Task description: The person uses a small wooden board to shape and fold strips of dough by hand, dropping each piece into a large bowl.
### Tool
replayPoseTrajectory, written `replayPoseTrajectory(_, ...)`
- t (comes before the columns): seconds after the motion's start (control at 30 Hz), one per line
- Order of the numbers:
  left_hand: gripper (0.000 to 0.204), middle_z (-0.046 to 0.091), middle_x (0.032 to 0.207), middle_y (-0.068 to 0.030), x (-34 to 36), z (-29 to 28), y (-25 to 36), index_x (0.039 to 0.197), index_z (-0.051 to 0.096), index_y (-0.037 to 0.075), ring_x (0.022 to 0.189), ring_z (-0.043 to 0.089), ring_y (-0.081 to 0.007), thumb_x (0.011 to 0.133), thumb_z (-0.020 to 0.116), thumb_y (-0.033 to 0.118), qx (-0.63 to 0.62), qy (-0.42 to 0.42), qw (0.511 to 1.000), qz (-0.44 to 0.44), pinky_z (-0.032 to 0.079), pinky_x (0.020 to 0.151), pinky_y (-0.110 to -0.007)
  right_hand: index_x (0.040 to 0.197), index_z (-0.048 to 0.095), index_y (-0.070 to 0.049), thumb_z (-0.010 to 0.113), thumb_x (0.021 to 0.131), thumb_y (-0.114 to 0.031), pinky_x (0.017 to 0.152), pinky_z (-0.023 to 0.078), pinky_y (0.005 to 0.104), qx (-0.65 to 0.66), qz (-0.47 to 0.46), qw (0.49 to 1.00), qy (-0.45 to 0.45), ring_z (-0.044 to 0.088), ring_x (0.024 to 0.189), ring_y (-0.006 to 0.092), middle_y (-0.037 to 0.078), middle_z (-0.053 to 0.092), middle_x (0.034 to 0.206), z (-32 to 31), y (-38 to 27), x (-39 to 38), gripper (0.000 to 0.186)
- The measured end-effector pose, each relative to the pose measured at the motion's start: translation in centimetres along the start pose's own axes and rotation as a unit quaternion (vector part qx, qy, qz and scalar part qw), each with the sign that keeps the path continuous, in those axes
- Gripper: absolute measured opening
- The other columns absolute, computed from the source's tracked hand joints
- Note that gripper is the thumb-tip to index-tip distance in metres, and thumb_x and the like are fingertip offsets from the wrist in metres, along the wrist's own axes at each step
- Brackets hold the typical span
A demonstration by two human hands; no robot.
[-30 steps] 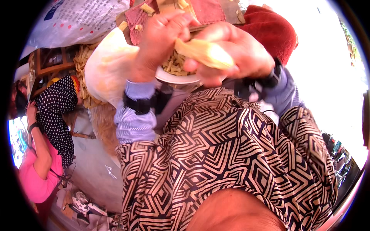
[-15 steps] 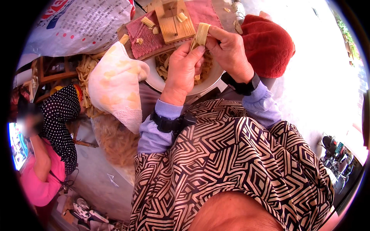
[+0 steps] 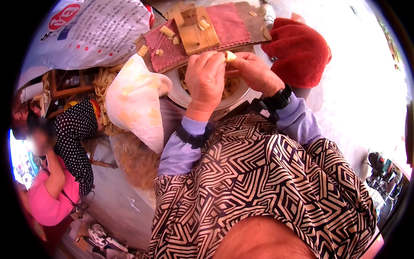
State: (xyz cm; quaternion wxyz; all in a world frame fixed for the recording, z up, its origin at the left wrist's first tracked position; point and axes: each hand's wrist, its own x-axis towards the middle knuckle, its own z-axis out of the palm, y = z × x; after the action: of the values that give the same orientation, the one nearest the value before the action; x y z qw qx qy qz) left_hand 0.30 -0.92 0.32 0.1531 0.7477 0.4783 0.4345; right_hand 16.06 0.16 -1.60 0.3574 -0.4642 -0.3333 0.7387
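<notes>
Both my hands are closed on a pale yellow strip [image 3: 230, 56], folded small between their fingertips. My left hand [image 3: 205, 80] is on the left, its back upward; my right hand [image 3: 255, 73] meets it from the right, thumb on the strip. Beneath them is a white bowl [image 3: 177, 95] holding yellowish pieces, partly hidden. Just beyond, a board [image 3: 258, 38] bears a pink cloth [image 3: 228, 23], a wooden block [image 3: 198, 36] and several small pieces. A stained white cloth [image 3: 133, 101] lies left of my hands, a red cloth [image 3: 297, 54] to the right.
A large printed white sack [image 3: 95, 34] lies upper left, with piled yellow strips [image 3: 103, 82] below it. A co-worker in pink [image 3: 49, 200] is at the left near wooden frames [image 3: 69, 88]. A bag of pale strips [image 3: 133, 164] sits lower left; wheeled vehicles [image 3: 375, 172] stand far right.
The strip, earlier long and then upright between my fingers, is now folded small. My left hand has turned back-upward over it, and my right hand has moved slightly lower since half a second ago.
</notes>
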Motion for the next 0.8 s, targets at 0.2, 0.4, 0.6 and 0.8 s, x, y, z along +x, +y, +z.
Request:
replayPoseTrajectory(0.2,0.020,0.062,0.093,-0.0128,-0.7,0.2,0.5,0.099,0.059,0.001,0.088,0.058,-0.0314,0.080,0.063,0.006,-0.219,-0.039,0.969,-0.107,0.047,0.079,-0.038,0.110,0.062,-0.002,0.058,0.091,-0.015,0.082,0.048,0.0274,0.204,0.013,0.977,-0.059,0.058,0.097,0.0140,0.006,0.063,0.104,0.4,1.6,0.3,0.023)
replayPoseTrajectory(0.4,0.014,0.052,0.070,-0.0058,-0.1,1.3,-1.2,0.082,0.053,0.002,0.059,0.053,-0.0235,0.087,0.059,0.014,-0.156,-0.034,0.959,-0.232,0.042,0.054,-0.035,0.089,0.066,0.001,0.068,0.079,-0.003,0.082,0.047,0.0248,-0.242,-0.297,0.913,0.139,0.056,0.099,0.0135,0.005,0.057,0.107,1.5,0.5,-0.1,0.011)
replayPoseTrajectory(0.6,0.020,0.045,0.063,0.0041,-4.6,-1.4,1.3,0.090,0.059,0.005,0.043,0.035,-0.0046,0.095,0.053,0.024,-0.576,-0.155,0.557,-0.578,0.026,0.036,-0.020,0.082,0.069,0.000,0.070,0.075,-0.001,0.081,0.047,0.0248,-0.275,-0.350,0.877,0.184,0.056,0.097,0.0145,0.005,0.058,0.106,0.5,0.6,0.5,0.008)
replayPoseTrajectory(0.8,0.009,0.057,0.074,-0.0121,-3.1,-4.5,0.0,0.084,0.057,0.006,0.062,0.055,-0.0333,0.089,0.055,0.014,0.027,-0.112,0.987,-0.108,0.043,0.055,-0.040,0.122,0.054,-0.003,0.066,0.087,-0.015,0.078,0.052,0.0245,-0.163,-0.220,0.960,0.058,0.060,0.088,0.0113,0.006,0.061,0.095,-0.3,-2.1,-0.9,0.039)
